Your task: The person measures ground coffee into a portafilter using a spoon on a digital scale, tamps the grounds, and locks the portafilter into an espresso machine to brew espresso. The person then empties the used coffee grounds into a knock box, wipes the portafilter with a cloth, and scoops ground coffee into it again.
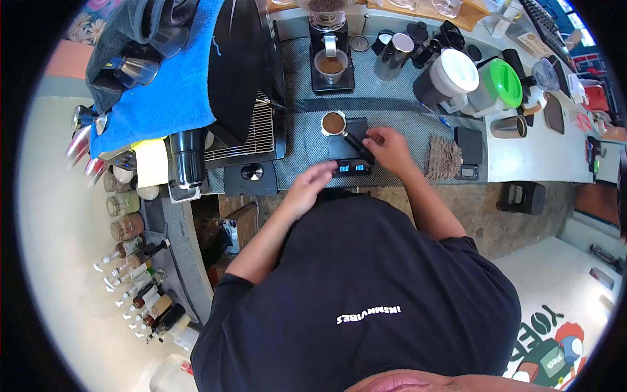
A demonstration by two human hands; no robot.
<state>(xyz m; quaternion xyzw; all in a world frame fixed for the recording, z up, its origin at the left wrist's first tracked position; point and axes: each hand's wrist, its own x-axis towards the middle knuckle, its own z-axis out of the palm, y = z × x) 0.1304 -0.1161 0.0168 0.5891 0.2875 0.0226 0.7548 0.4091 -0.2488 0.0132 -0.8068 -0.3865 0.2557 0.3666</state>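
Note:
A portafilter [334, 123] filled with brown ground coffee rests on a dark flat scale [356, 129]. Its black handle slants down to the right, and blue digits glow on the scale's front display. Beside that handle is my right hand [390, 150], fingers bent and apart; whether a fingertip touches the handle cannot be made out. My left hand [309, 189] is at the scale's front left corner, its fingers stretched toward the display and holding nothing.
Behind the scale stands a grinder [331, 62] with a cup of grounds. An espresso machine [251, 85] flanks the left, draped with a blue towel [173, 85]. Lidded pitchers [457, 72], a brown brush-like cloth [444, 157] and a second scale [468, 147] lie rightward.

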